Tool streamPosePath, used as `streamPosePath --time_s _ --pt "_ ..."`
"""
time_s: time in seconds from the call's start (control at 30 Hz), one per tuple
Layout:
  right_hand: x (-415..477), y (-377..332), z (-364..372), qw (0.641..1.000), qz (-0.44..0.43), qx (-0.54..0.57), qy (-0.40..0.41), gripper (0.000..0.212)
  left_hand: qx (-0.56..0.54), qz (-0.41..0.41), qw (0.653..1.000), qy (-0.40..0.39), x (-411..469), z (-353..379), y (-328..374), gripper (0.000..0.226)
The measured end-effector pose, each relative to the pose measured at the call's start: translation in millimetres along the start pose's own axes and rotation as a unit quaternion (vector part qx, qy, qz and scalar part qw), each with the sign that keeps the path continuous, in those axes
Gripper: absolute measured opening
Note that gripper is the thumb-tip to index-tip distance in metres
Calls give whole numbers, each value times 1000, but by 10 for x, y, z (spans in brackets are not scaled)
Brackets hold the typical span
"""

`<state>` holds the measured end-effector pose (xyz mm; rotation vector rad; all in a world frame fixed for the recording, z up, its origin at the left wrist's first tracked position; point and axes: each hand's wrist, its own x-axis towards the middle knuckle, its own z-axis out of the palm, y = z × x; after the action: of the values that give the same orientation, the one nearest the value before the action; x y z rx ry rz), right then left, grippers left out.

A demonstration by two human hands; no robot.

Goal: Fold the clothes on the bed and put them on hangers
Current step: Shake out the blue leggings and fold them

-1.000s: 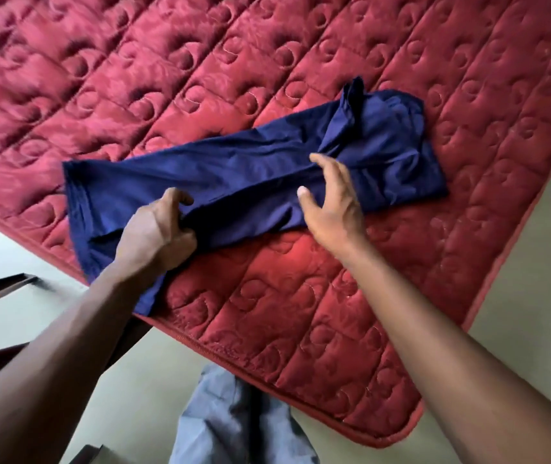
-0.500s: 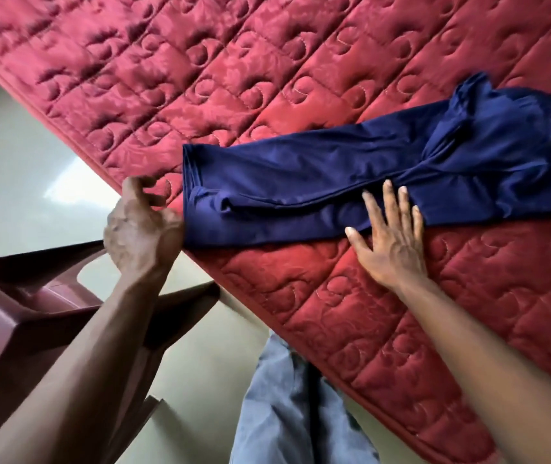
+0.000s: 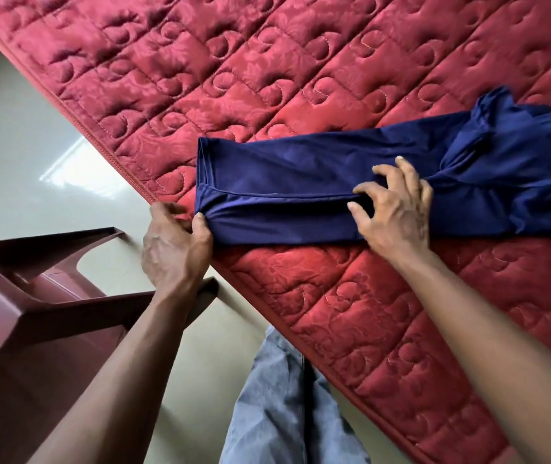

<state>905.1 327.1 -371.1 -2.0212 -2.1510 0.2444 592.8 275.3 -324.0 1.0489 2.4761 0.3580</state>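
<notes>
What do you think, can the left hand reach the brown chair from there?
Probably yes. The left hand pinches a corner of the blue cloth at the edge of the bed, and the chair stands close by, nothing between. It must let go first.

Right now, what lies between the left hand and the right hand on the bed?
Head view: only the folded navy garment stretches from the left hand, pinching its corner, to the right hand on its middle.
</notes>
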Motion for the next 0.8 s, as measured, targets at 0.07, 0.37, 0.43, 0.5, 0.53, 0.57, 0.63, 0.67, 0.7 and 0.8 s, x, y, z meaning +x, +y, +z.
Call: streamPosePath --time_s 0.07,0.37,0.43,0.5,0.53,0.57,0.63,0.67,0.7,0.8 --pt "121 23 -7 1000 -13 15 -8 18 61 89 993 41 -45 -6 41 47" --pt "-21 -212 3 991 42 105 -78 25 170 372 912 22 -1 225 346 14" --pt "-120 -223 59 989 16 97 -108 49 176 330 927 -18 -14 274 364 17" --pt "-159 -233 81 989 30 109 -96 67 149 241 959 -19 2 275 374 18" --pt "-169 -242 80 988 34 115 -94 72 130 196 972 -8 -3 276 386 19" --pt "-179 -244 89 988 32 121 -95 74 111 167 980 3 -27 279 411 22" --pt "-186 -241 77 984 32 153 -88 72 78 193 978 8 -143 345 531 31" --pt "-195 -237 78 979 39 187 -72 67 62 241 969 0 -229 394 596 35" --pt "-198 -187 59 974 54 216 -36 61 48 300 953 -15 -316 494 698 38" --pt "-127 103 -63 958 144 217 120 42 40 430 900 -64 -457 832 1026 48"
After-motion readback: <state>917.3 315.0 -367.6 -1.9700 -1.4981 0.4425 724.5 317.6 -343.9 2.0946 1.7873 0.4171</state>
